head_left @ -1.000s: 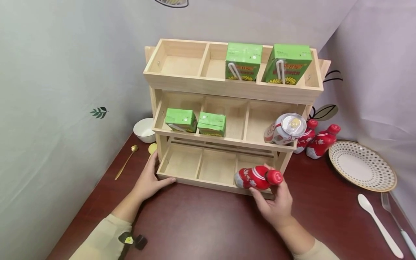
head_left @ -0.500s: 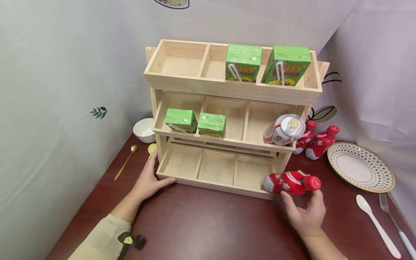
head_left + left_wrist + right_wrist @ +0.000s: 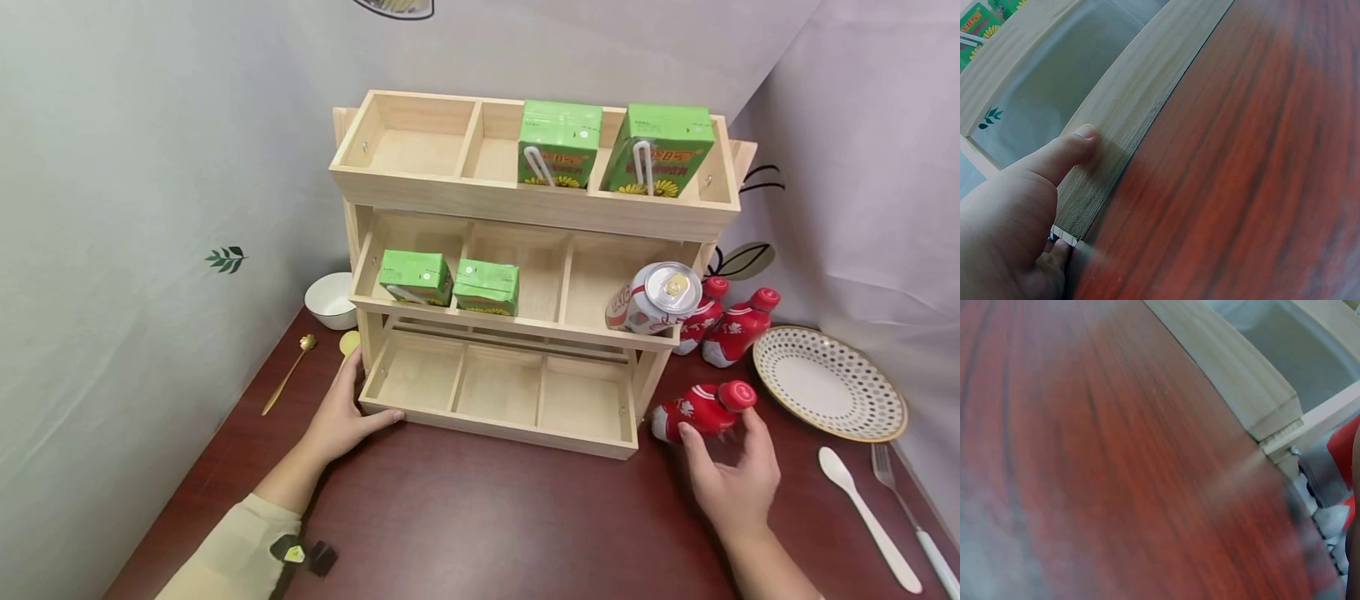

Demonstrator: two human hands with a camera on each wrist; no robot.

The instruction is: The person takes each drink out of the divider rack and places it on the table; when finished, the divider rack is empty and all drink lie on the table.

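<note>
A red bottle (image 3: 701, 414) with a red cap lies tilted in my right hand (image 3: 738, 483), just right of the wooden shelf rack's bottom tier. The thumb is on its near side and the fingers reach behind it, partly hidden. Only a grey and red piece of the bottle (image 3: 1329, 465) shows at the right wrist view's edge. My left hand (image 3: 341, 412) grips the lower left corner of the wooden shelf rack (image 3: 495, 425). In the left wrist view its thumb (image 3: 1075, 150) presses the front board, with fingers round the side.
Green juice boxes (image 3: 558, 146) stand on the upper two tiers, and a silver can (image 3: 656, 296) leans on the middle one. Two more red bottles (image 3: 738, 329) stand behind, near a dotted plate (image 3: 828, 383), white spoon (image 3: 870, 517) and fork (image 3: 911, 517). At left are a bowl (image 3: 330, 300) and gold spoon (image 3: 288, 375).
My right hand has carried the red bottle rightward, from over the bottom tier's right compartment to beside the rack. The left hand has stayed at the corner.
</note>
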